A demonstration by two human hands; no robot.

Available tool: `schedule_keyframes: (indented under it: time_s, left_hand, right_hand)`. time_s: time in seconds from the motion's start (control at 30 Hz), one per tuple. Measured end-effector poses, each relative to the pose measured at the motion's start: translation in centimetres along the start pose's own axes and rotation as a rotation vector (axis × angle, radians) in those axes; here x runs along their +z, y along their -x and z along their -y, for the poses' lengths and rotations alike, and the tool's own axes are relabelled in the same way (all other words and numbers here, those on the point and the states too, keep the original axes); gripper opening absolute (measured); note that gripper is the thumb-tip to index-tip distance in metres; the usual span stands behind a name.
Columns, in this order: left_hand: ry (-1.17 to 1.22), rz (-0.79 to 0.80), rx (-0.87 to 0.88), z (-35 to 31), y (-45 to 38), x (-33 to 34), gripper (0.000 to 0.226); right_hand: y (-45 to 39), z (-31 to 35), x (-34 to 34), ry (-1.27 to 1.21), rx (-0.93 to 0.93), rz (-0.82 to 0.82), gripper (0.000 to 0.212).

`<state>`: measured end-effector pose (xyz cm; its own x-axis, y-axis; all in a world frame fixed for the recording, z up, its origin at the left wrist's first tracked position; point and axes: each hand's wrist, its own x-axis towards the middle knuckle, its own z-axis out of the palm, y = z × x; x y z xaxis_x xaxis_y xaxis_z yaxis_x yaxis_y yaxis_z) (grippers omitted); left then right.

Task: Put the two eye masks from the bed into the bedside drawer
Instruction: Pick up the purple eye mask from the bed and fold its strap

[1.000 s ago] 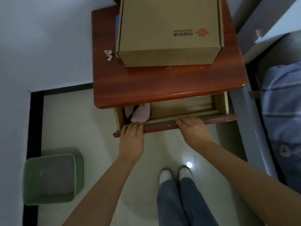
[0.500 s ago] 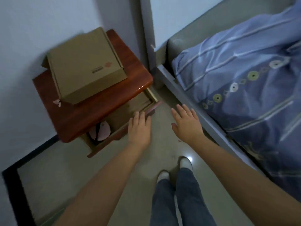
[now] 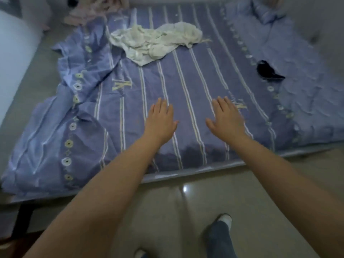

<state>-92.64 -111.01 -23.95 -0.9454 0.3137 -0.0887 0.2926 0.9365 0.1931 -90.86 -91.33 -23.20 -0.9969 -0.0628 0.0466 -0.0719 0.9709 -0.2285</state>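
A black eye mask [image 3: 267, 70] lies crumpled on the purple striped bed cover [image 3: 186, 86], far to the right. My left hand [image 3: 161, 121] and my right hand [image 3: 228, 116] hover side by side over the near middle of the bed, palms down, fingers spread, holding nothing. The black mask lies well beyond and to the right of my right hand. The bedside drawer and the pink eye mask are out of view.
A crumpled white cloth [image 3: 156, 40] lies on the far middle of the bed. Pinkish fabric [image 3: 93, 10] is bunched at the far left corner. The bed's near edge [image 3: 167, 176] runs across the frame above the tiled floor [image 3: 186, 211], where my feet stand.
My view has swung from the bedside table to the bed. Both hands left the drawer front and now hover empty over the bed cover. The drawer holding the pink mask is gone from view.
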Motion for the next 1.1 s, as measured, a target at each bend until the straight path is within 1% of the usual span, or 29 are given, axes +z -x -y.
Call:
schedule_keyframes:
  time_s: [0.1,0.2,0.3,0.4,0.57,0.7,0.9,1.0,1.03,1.1]
  left_hand:
    - [-0.018,-0.009,0.113,-10.7,-6.8,-0.1,0.062]
    - [-0.023,-0.017,0.174,-20.1,-12.3,0.1,0.063]
    - [-0.036,0.020,0.202,-26.9,-16.8,0.6,0.064]
    - [-0.057,0.027,0.222,-31.4,-21.4,1.1,0.064]
    - [-0.061,0.042,0.145,-35.4,-30.5,3.6,0.064]
    - [0.009,0.094,0.070,-37.2,-38.8,7.3,0.063]
    - [0.108,0.254,-0.096,-39.5,-48.9,14.8,0.059]
    - [0.181,0.299,-0.155,-40.4,-52.0,18.7,0.050]
    - [0.219,0.300,-0.181,-40.6,-52.8,19.8,0.047]
    - [0.281,0.285,-0.210,-41.0,-54.6,21.8,0.046]
  right_hand:
    - [-0.5,-10.9,-4.6,0.024,0.092,-0.055,0.062]
    - [-0.9,-20.4,-8.3,0.057,0.163,-0.079,0.064]
    - [-1.7,-28.0,-11.2,0.072,0.205,-0.106,0.060]
    - [-3.4,-34.3,-13.0,0.060,0.250,-0.126,0.055]
    - [-9.3,-43.5,-13.0,0.042,0.244,-0.121,0.040]
    - [-16.4,-50.3,-10.0,0.026,0.212,-0.004,0.036]
    - [-25.5,-58.1,-3.1,0.015,0.136,0.304,0.041]
    - [-29.3,-60.4,0.4,-0.031,0.026,0.348,0.045]
    - [-30.5,-61.1,1.7,-0.039,0.001,0.349,0.048]
    - [-32.9,-62.4,4.0,0.020,-0.038,0.428,0.058]
